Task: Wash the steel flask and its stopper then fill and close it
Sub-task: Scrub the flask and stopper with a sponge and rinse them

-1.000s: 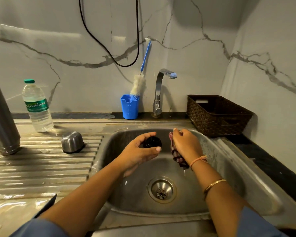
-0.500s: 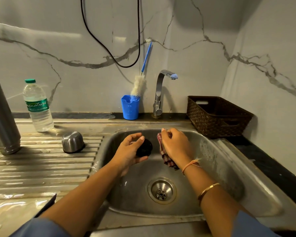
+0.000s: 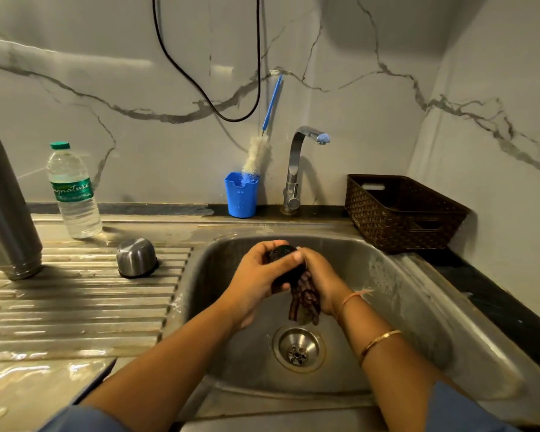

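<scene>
Over the sink (image 3: 418, 291), both hands meet above the back half of the basin.

Left hand (image 3: 256, 282): fingers curled round the black stopper (image 3: 282, 252), thumb laid across its near face. The stopper is held in the air, clear of the basin floor, with its rounded top just showing above the fingers.

Right hand (image 3: 320, 282): curled round a dark striped cloth (image 3: 304, 302), which is bunched against the right side of the stopper. The two hands touch at the fingertips. The loose end of the cloth hangs below them, above the drain (image 3: 298, 349). This wrist carries a thin orange thread band (image 3: 353, 297), and a gold bangle (image 3: 378, 341) sits further up the forearm.

Steel flask (image 3: 7, 210): stands on end at the far left of the ridged, wet draining surface (image 3: 75, 307), partly cut off by the edge of view. I cannot tell which end is up. It is well apart from the hands.

Steel cap (image 3: 136, 257): sits mouth down on the ridges, between the flask and the basin.

Back ledge, left to right:
- a clear water bottle (image 3: 74, 191) with a green lid
- a blue cup (image 3: 241, 194) holding a bottle brush (image 3: 258, 154) that leans on the wall
- a chrome tap (image 3: 296, 169)
- a dark woven basket (image 3: 402, 213) in the right corner

A black cable (image 3: 200, 88) loops down the marble wall behind.
</scene>
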{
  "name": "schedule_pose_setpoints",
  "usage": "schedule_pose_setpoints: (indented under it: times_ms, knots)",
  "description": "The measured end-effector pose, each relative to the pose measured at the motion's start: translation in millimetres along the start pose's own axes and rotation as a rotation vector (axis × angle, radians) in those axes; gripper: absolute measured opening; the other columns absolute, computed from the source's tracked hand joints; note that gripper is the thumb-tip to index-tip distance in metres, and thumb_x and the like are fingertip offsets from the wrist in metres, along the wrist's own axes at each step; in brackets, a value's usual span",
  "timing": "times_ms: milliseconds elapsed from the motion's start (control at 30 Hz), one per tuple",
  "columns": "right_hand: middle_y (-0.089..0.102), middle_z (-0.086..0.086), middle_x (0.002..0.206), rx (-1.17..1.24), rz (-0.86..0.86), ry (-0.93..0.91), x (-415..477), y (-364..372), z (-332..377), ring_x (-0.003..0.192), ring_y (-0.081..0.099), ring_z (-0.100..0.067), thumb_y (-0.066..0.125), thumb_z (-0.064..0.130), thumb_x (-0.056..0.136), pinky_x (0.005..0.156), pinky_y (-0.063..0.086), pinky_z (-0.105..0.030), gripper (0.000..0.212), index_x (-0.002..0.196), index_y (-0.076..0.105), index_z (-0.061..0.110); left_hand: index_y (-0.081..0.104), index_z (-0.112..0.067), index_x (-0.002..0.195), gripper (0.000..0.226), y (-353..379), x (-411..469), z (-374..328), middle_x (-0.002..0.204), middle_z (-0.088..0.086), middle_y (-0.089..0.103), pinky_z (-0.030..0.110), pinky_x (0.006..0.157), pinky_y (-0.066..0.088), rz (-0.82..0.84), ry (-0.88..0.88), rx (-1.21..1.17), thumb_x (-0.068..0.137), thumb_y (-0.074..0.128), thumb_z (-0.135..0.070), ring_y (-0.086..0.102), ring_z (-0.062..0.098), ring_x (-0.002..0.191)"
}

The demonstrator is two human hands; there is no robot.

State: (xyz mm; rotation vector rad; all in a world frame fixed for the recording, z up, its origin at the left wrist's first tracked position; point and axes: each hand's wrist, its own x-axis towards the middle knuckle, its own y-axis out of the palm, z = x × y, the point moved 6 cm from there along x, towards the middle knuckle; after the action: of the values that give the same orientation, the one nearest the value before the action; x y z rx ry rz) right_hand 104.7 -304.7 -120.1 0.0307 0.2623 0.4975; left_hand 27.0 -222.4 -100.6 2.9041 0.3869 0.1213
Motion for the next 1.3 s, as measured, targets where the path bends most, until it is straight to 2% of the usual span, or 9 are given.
schedule_pose_setpoints:
  times_ms: [167,267,367,500,633,833,1000,1167,1300]
  knots:
    - [0.063,-0.009,0.076,0.149,0.204,0.095,-1,16,-6,0.068,0.060,-0.017,0.042,0.032,0.093,0.060,0.048,-0.026,0.032,0.090,0.066,0.010,0.046,-0.014,0.119,0.046,-6,1,-1,0.103,0.010,0.059,0.015,0.051,0.046,0.045,-0.019,-0.073,0.080,0.067,-0.004,0.054,0.006,0.057]
    - [0.067,-0.008,0.070,0.153,0.227,0.138,0,21,-10,0.055,0.064,-0.015,0.041,0.031,0.094,0.048,0.049,-0.022,0.033,0.093,0.065,0.008,0.043,-0.016,0.119,0.047,-16,9,2,0.111,0.011,0.060,0.028,0.064,0.056,-0.028,-0.028,-0.020,0.080,0.069,-0.016,0.063,0.014,0.080]
    - [0.066,-0.012,0.085,-0.005,0.162,0.150,-3,17,-8,0.069,0.063,-0.023,0.039,0.035,0.096,0.058,0.051,-0.026,0.036,0.101,0.063,0.008,0.041,-0.020,0.110,0.048,-38,17,3,0.108,0.003,0.059,0.036,0.078,0.057,-0.231,0.082,0.488,0.077,0.075,-0.030,0.063,0.018,0.094]
    - [0.064,-0.009,0.096,-0.741,-0.233,-0.150,-7,-9,23,0.089,0.060,-0.024,0.033,0.046,0.098,0.076,0.044,-0.030,0.043,0.095,0.064,0.016,0.037,-0.027,0.109,0.049,-46,13,-17,0.101,-0.010,0.051,0.020,0.072,0.047,-0.305,0.276,0.761,0.078,0.074,-0.036,0.057,0.010,0.094]
    - [0.059,-0.001,0.079,-0.622,-0.429,-0.568,-27,-17,61,0.075,0.055,-0.015,0.036,0.047,0.097,0.065,0.042,-0.027,0.040,0.082,0.058,0.018,0.031,-0.034,0.108,0.054,-19,-10,-57,0.103,-0.019,0.044,0.008,0.073,0.047,-0.312,0.769,0.640,0.076,0.075,-0.030,0.054,-0.005,0.088]
    - [0.057,0.003,0.074,-0.643,-0.438,-0.441,-18,-27,42,0.077,0.057,-0.017,0.039,0.046,0.097,0.068,0.042,-0.028,0.038,0.080,0.059,0.018,0.036,-0.023,0.111,0.056,-28,14,27,0.116,0.003,0.057,0.027,0.074,0.045,0.165,-0.049,1.414,0.074,0.073,-0.042,0.056,0.016,0.093]
    - [0.055,0.005,0.071,-0.629,-0.456,-0.442,-15,-27,37,0.068,0.052,-0.010,0.041,0.044,0.096,0.062,0.039,-0.026,0.038,0.083,0.059,0.014,0.039,-0.026,0.106,0.042,-32,14,-10,0.087,-0.010,0.055,0.017,0.054,0.049,-0.129,0.182,0.936,0.081,0.064,-0.050,0.061,0.007,0.070]
    - [0.056,-0.004,0.067,-0.733,-0.400,-0.336,-5,-22,17,0.066,0.054,-0.019,0.041,0.046,0.095,0.061,0.039,-0.030,0.044,0.070,0.054,0.012,0.037,-0.016,0.129,0.069,-43,14,20,0.108,0.005,0.063,0.032,0.075,0.052,-0.123,-0.042,1.498,0.084,0.044,-0.068,0.062,0.019,0.091]
    - [0.057,-0.003,0.068,-0.696,-0.401,-0.375,-6,-20,21,0.066,0.054,-0.016,0.042,0.045,0.095,0.060,0.038,-0.028,0.043,0.072,0.057,0.011,0.036,-0.019,0.130,0.063,-31,0,-20,0.116,0.003,0.062,0.024,0.077,0.048,-0.303,0.414,1.293,0.084,0.054,-0.059,0.061,0.017,0.101]
